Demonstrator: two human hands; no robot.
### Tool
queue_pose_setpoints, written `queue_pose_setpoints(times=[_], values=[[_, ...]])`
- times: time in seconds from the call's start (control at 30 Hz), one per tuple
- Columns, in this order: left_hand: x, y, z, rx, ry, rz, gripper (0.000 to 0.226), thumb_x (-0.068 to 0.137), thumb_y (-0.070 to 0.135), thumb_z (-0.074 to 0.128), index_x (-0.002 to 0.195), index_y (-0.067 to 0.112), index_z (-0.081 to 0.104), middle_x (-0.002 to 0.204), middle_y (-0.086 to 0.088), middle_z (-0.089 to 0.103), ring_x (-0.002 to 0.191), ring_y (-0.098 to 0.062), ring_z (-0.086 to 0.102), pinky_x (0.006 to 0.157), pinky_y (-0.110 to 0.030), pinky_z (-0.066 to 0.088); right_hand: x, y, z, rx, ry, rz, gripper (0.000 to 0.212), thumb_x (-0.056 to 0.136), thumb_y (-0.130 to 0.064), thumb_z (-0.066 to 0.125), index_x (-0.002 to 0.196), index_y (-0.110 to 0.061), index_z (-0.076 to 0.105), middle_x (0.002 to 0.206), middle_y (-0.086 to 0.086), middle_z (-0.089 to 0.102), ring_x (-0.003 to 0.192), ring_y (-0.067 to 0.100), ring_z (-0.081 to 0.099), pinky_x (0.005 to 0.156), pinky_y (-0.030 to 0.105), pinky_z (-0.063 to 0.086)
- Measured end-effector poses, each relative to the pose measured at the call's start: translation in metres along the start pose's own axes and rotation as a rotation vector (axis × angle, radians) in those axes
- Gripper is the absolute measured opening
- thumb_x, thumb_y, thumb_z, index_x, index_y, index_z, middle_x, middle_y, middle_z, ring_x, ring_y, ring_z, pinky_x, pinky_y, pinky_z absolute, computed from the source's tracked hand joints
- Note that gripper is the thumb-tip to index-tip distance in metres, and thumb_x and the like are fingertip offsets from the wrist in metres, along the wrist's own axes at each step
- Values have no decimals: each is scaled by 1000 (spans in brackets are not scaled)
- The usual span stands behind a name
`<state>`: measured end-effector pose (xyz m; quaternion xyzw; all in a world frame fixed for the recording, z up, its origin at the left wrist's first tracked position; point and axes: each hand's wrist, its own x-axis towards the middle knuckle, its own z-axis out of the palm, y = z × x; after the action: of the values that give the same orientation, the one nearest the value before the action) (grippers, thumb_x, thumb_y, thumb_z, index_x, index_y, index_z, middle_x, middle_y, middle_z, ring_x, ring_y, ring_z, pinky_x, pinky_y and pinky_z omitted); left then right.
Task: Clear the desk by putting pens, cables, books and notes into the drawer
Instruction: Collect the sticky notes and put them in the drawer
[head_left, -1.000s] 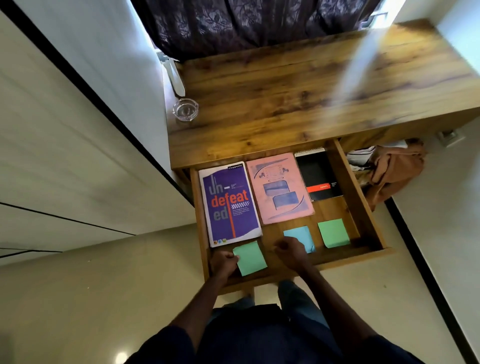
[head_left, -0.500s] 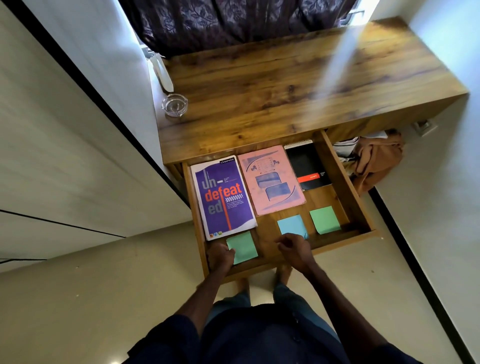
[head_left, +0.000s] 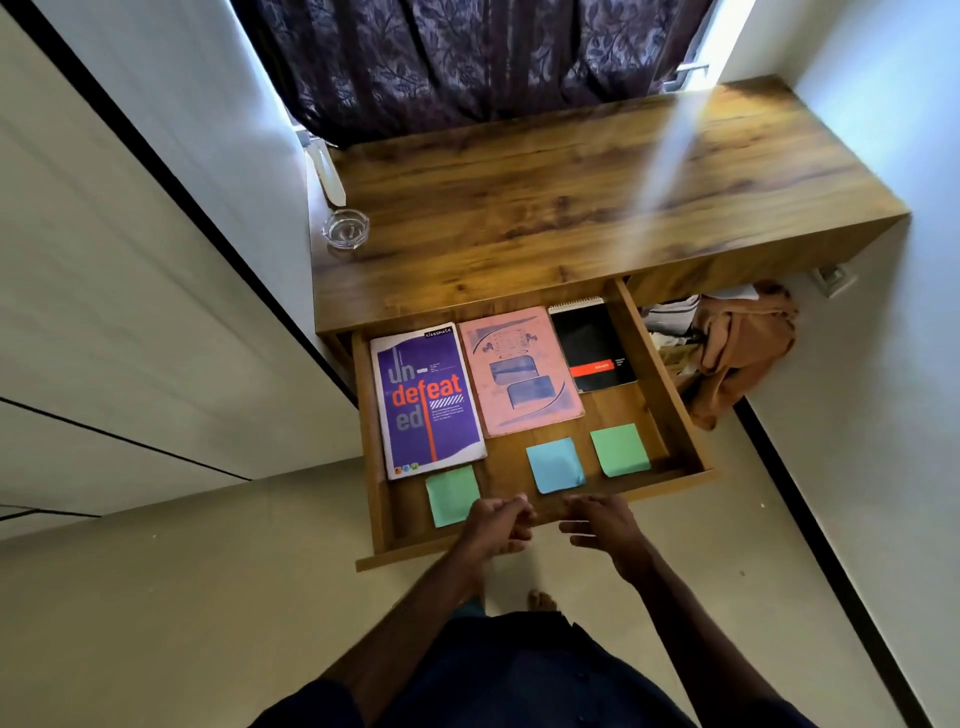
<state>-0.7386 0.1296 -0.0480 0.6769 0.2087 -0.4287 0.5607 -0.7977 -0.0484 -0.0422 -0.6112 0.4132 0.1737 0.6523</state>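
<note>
Nearest, the left hand (head_left: 496, 525) hovers over the front edge of the open drawer (head_left: 370, 441), its fingers curled in with nothing in them that I can see. The right hand (head_left: 602, 525) is just beside it, also over the front edge, with its fingers loosely spread and empty. The two hands are close together but not touching. Just left of the left hand's knuckles, the left green note (head_left: 452, 494) lies flat on the drawer bottom, near the front corner. The blue note (head_left: 555, 465) lies just beyond the right hand's fingertips, and the right green note (head_left: 619, 449) is further to the right, near the drawer's side wall. Bare wood shows between all three notes. Behind them three books lie side by side: the purple notebook (head_left: 428, 400) along the left wall, the pink book (head_left: 519, 371) touching it, and the black spiral notepad (head_left: 592, 348) partly tucked under the table (head_left: 571, 208). The only thing on the tabletop is a glass ashtray (head_left: 345, 228) at its left edge. A dark curtain (head_left: 467, 57) hangs behind the table.
</note>
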Motion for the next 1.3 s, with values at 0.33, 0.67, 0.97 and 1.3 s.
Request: queue_pose_setpoints(times=[0.33, 0.67, 0.97, 1.3], values=[[-11, -41, 50, -687, -53, -331, 82, 86, 48, 74, 141, 0, 37, 130, -31, 55, 108, -42, 67, 89, -47, 59, 13, 28, -40, 671, -64, 360, 84, 88, -47, 69, 148, -5, 30, 145, 25, 37, 133, 43, 43, 97, 49, 48], [-5, -14, 36, -1024, 1, -152, 92, 76, 52, 82, 142, 1, 42, 145, -33, 44, 125, -50, 55, 94, -48, 57, 22, -9, -27, 871, -137, 281, 80, 83, -66, 63, 147, -23, 42, 142, 14, 51, 127, 38, 51, 110, 62, 39], [41, 33, 21, -1007, 50, -118, 96, 68, 52, 89, 142, 9, 45, 138, -31, 52, 121, -47, 59, 84, -50, 60, 61, -60, -16, 887, -156, 301, 80, 88, -68, 53, 149, -19, 40, 146, 15, 48, 136, 37, 44, 116, 56, 34], [112, 133, -21, -1084, -26, -119, 99, 72, 56, 84, 142, -1, 42, 141, -34, 47, 126, -47, 55, 92, -49, 57, 148, -145, 25, 915, -162, 276, 84, 91, -68, 49, 152, -13, 35, 152, 17, 43, 139, 36, 42, 117, 52, 34]])
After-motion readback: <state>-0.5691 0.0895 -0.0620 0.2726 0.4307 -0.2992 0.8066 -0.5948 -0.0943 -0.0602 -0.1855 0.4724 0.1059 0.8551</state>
